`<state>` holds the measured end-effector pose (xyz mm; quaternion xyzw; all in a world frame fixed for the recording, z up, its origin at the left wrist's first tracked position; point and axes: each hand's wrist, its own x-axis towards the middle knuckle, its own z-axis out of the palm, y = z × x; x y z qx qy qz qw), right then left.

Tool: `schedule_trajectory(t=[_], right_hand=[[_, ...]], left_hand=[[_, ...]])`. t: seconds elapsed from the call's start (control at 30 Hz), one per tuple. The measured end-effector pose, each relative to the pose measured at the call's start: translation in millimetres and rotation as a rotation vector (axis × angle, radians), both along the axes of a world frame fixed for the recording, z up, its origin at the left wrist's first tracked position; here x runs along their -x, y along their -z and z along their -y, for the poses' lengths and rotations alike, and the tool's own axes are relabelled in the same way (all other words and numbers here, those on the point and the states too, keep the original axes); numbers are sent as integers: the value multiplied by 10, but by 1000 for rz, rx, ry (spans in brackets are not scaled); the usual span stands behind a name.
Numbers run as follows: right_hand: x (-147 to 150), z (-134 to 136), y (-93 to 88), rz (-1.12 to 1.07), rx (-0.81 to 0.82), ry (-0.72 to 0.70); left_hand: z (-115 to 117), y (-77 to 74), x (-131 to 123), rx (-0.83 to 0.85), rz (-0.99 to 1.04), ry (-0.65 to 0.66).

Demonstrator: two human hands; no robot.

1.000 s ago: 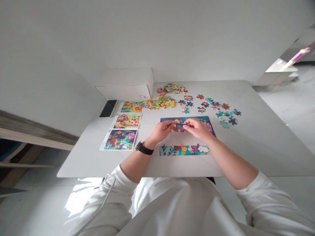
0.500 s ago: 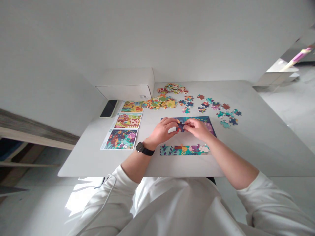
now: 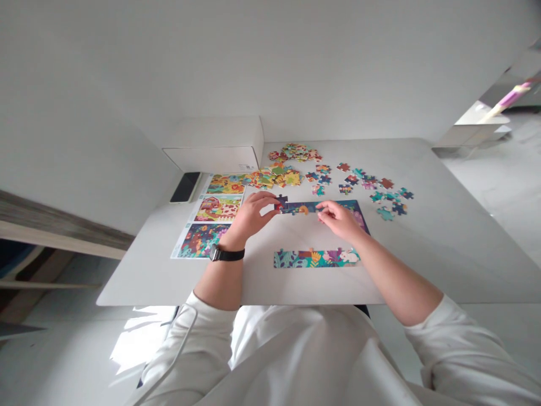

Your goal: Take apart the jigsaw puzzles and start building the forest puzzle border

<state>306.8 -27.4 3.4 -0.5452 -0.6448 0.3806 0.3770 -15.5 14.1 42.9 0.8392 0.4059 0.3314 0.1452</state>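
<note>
Between the thumb and fingers of my left hand is a dark blue and red puzzle piece, at the left end of the joined top strip. My right hand hovers over the right part of that strip with its fingers apart, and nothing shows in them. Part of the strip's right side is hidden behind this hand. Nearer to me lies a joined bottom strip with leaves, flowers and a white rabbit.
Loose pieces lie at the right, with piles of yellow pieces and red-green pieces behind. Picture sheets, a phone and a white box stand or lie at the left of the table.
My left hand has moved left with the puzzle piece, from the middle of the top strip to its left end. My right hand has let go and its fingers have opened.
</note>
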Motion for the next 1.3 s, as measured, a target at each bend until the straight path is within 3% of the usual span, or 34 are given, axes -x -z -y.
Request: schedule_trajectory(t=[0.4,0.67,1.07,1.3], right_hand=[[-3,28,-47,79,-18,-4],[-7,29,-22,79,-7,-8],[-2,39,-35,85,11,-4],[-7,34,-26,96,-3,-22]], left_hand=[[-62,191,99,138,-228,99],[-80,275,111,130,-233,124],[-32,242,54,98,-261,55],[-39,310,0,86,-322,13]])
